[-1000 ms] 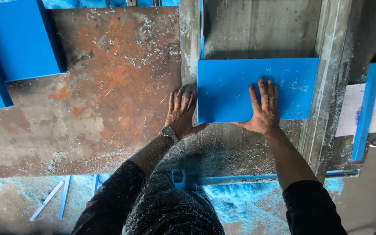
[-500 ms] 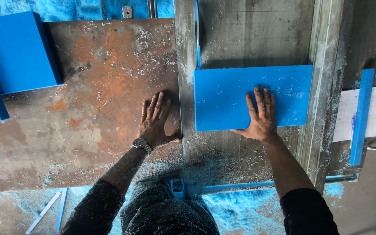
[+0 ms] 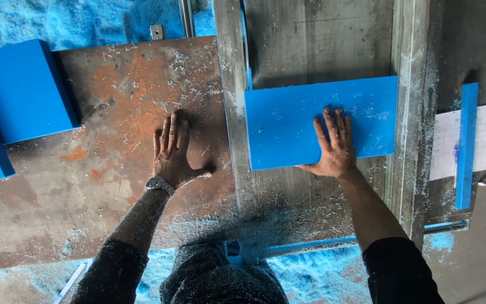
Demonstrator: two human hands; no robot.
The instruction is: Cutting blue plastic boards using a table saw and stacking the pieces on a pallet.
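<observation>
The blue plastic sheet (image 3: pixel 310 121) is pressed flat by the open right hand (image 3: pixel 334 147). The left hand (image 3: pixel 171 155) is laid open, holding nothing, on the rusty table (image 3: pixel 108 197)

Open rusty bench surface (image 3: pixel 113 186) surrounds the left hand (image 3: pixel 172 155) up to the blue blocks (image 3: pixel 23 90) at far left, while the right hand (image 3: pixel 333 146) is bounded rightward by the raised metal rail (image 3: pixel 409 141).

Even daylight, soft shadows under both hands, sharp focus, no glare
</observation>
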